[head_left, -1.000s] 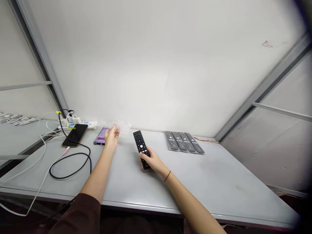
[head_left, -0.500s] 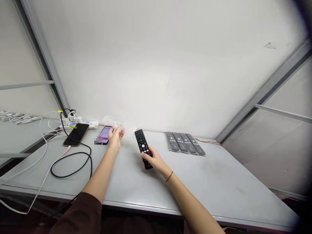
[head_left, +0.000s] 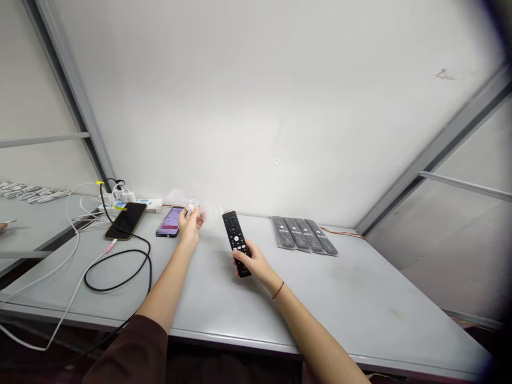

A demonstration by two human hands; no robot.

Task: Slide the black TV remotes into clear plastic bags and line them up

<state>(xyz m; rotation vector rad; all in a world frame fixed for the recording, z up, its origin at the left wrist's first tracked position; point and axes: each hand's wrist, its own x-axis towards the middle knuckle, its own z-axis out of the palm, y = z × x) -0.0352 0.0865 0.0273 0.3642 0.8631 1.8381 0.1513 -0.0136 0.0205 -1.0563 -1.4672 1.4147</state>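
Note:
In my right hand (head_left: 255, 262) is a black remote control (head_left: 236, 238), gripped round its lower end with the thumb on the front. Its button face is turned up and its top leans away to the left. My left hand (head_left: 190, 224) pinches a thin clear plastic bag (head_left: 182, 197), which spreads crumpled behind the fingers. Just left of that hand lies a phone with a lit purple screen (head_left: 171, 221). Several remotes in plastic sleeves (head_left: 306, 236) lie side by side at the back right of the table.
A dark-screened phone (head_left: 127, 221) and a white power strip (head_left: 151, 205) lie at the left. A looped black cable (head_left: 117, 290) and white cables cross the grey table (head_left: 340, 309). Another person's fingertips (head_left: 3, 226) show at the far left edge, near bundled white cables (head_left: 34, 193).
My hands keep their holds on the remote and the bag, nearly still. Another person's fingertips have come into view at the far left.

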